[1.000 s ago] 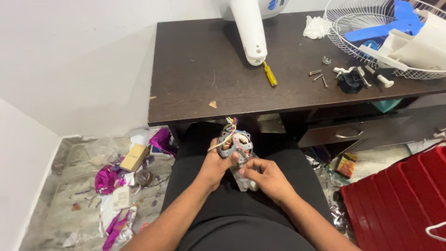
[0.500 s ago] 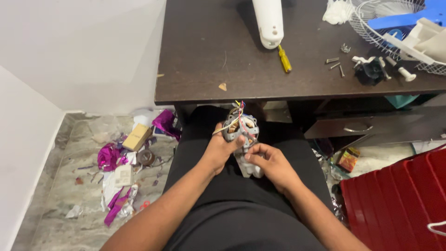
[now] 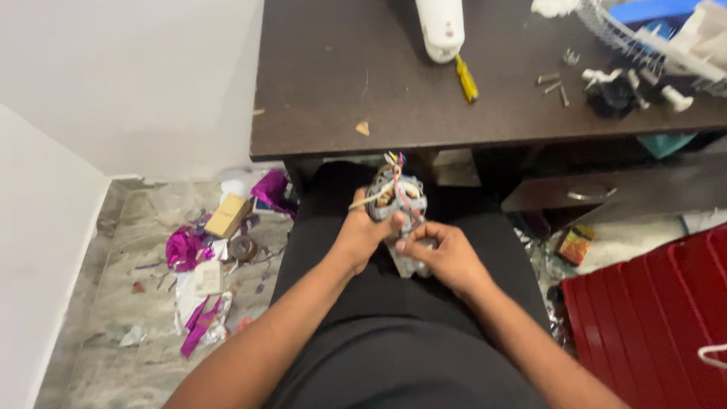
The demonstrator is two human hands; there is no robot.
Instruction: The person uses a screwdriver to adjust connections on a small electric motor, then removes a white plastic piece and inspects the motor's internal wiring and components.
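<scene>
white fan housing (image 3: 441, 26) and wire guard (image 3: 651, 38) cut off by top edge

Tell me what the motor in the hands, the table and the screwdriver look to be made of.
Motor: dull grey metal frame, probably cast, with coloured plastic-coated wires on top. Table: dark brown wood or wood-look laminate, matt, with faint scratches. Screwdriver: glossy yellow handle, likely plastic; its shaft is too small to judge.
</scene>
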